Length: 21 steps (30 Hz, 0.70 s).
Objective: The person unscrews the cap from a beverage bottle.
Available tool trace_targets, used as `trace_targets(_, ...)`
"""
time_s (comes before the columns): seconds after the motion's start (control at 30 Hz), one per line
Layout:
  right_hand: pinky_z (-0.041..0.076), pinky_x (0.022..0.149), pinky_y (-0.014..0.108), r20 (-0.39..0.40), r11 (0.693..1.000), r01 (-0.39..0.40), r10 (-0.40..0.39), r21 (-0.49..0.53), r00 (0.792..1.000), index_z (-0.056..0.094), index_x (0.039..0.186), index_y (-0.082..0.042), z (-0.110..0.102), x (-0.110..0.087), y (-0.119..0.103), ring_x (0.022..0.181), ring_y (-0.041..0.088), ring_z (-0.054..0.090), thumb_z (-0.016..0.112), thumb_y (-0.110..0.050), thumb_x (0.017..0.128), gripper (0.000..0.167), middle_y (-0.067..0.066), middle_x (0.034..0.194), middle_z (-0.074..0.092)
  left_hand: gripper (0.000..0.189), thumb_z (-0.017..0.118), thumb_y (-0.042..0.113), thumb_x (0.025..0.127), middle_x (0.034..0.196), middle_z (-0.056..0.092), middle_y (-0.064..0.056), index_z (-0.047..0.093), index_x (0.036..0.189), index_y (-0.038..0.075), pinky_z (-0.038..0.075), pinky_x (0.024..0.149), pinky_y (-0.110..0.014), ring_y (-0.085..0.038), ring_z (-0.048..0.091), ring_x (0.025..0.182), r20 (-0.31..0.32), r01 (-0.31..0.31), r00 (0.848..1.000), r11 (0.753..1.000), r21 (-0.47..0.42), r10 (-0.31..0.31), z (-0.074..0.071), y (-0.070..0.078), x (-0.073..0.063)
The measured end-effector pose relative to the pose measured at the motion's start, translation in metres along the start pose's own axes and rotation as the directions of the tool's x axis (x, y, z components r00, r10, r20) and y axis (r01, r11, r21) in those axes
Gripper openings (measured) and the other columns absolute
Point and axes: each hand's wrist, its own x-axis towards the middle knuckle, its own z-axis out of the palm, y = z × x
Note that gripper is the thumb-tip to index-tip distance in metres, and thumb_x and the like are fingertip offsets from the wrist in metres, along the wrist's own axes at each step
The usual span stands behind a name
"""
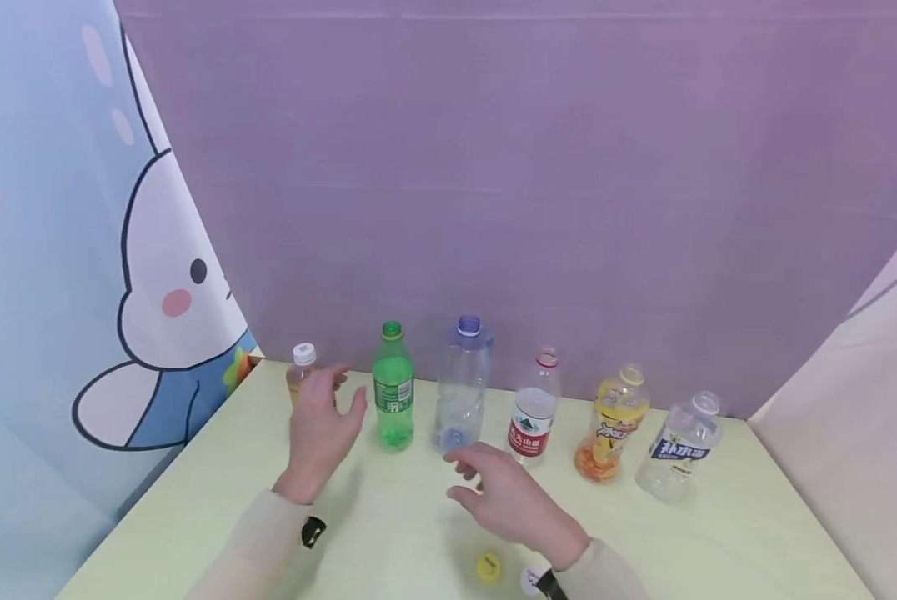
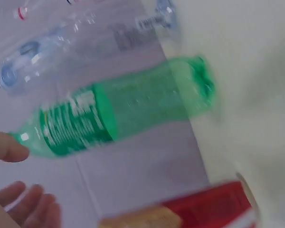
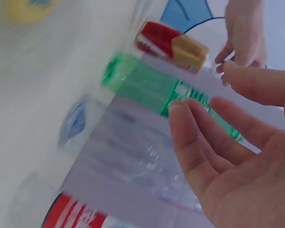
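Note:
My left hand (image 1: 323, 429) hovers with loosely bent fingers and spread thumb, in front of a white-capped bottle (image 1: 303, 356) that it partly hides. Just right of it stands an uncapped green bottle (image 1: 393, 392); the left wrist view shows the thumb close to that bottle's neck, contact unclear. Fingers loosely curved around nothing, my right hand (image 1: 512, 500) is held above the table, before a clear bottle with a blue neck (image 1: 463, 383) and a red-labelled water bottle (image 1: 533, 421). Below the right hand lie a yellow cap (image 1: 488, 567) and a white cap (image 1: 531, 580), partly covered by the wrist.
Farther right on the pale table (image 1: 411, 533) stand an orange-yellow labelled bottle (image 1: 612, 425) and a clear bottle with a blue-and-white label (image 1: 679, 450), both uncapped. A purple backdrop (image 1: 523, 183) rises behind the row, with printed cloth (image 1: 36, 292) at the left side.

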Motion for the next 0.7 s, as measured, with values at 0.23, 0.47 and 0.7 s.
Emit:
trace_targets(0.23,0.055,0.091,0.038,-0.036,0.996,-0.001,0.004,0.091,0.999,0.06,0.135,-0.006,0.016,0.035,-0.02,0.107,0.024,0.065,0.071,-0.014,0.096,0.042,0.005,0.115,0.066,0.029,0.073,0.004,0.084,0.097,0.06,-0.022,0.059,0.107,-0.008,0.036,0.078,-0.042,-0.037,0.051,0.091,-0.189,-0.005,0.982,1.0,-0.015,0.002,-0.012,-0.036,0.004)
trace_targets(0.47,0.054,0.093,0.034,-0.049,0.982,0.003,0.006,0.188,0.999,0.059,0.137,-0.006,0.038,0.066,-0.032,0.113,0.027,0.064,0.069,-0.016,0.097,0.043,0.009,0.123,0.067,0.07,0.076,0.024,0.087,0.134,0.043,-0.026,0.041,0.141,-0.004,0.034,0.1,-0.057,-0.04,0.038,0.123,-0.072,0.246,0.967,0.969,-0.015,-0.246,-0.023,-0.06,0.002)
trace_targets(0.7,0.052,0.099,0.042,-0.028,0.965,-0.042,0.051,0.258,0.998,0.058,0.139,-0.007,0.059,0.086,-0.033,0.118,0.029,0.063,0.067,-0.018,0.098,0.043,0.013,0.13,0.065,0.101,0.076,0.038,0.091,0.164,0.016,-0.022,0.01,0.163,0.011,0.029,0.112,-0.069,-0.045,0.022,0.146,0.283,0.457,0.863,0.885,-0.088,-0.418,-0.028,-0.084,0.006)
